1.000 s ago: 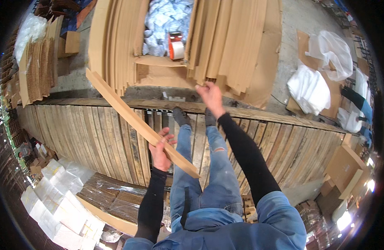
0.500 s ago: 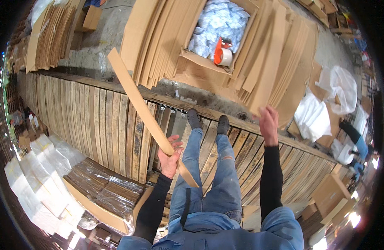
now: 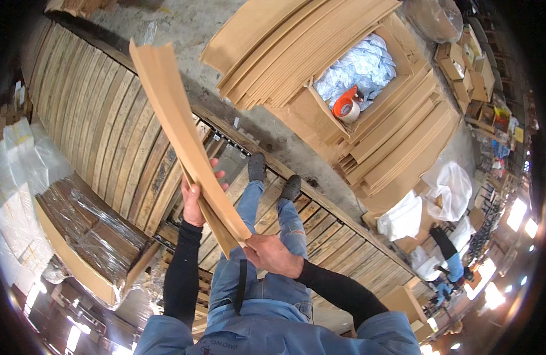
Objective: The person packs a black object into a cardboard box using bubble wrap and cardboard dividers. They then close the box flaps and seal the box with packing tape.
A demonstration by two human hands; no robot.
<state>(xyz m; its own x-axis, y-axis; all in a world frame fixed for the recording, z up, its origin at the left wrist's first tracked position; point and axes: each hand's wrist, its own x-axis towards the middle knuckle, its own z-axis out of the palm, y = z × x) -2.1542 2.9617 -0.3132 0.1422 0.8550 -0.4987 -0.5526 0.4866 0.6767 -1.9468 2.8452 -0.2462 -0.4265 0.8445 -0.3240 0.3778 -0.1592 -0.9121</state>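
Observation:
Two long cardboard strips (image 3: 187, 133) overlap in front of me and slant from the upper left down toward my lap. My left hand (image 3: 193, 200) is closed around them from underneath near their middle, thumb on the near side and fingertips showing past the far edge. The near end of the upper strip is pinched by my right hand (image 3: 274, 254). Below it, the lower strip (image 3: 219, 232) sticks out at a slightly different angle. The far end of the upper piece looks creased lengthwise.
Stacked cardboard strips (image 3: 273, 53) flank an open carton (image 3: 412, 44) holding bluish-white crumpled plastic and an orange tape dispenser (image 3: 346, 107). I stand on a wooden slatted platform (image 3: 107, 112). Wrapped cardboard (image 3: 89, 219) lies left, white foam sheets (image 3: 400, 216) right. Another person (image 3: 450, 254) is farther right.
My right hand has come from the right strips to my lap with a second strip, now laid over the first. My left hand holds both. The view has turned.

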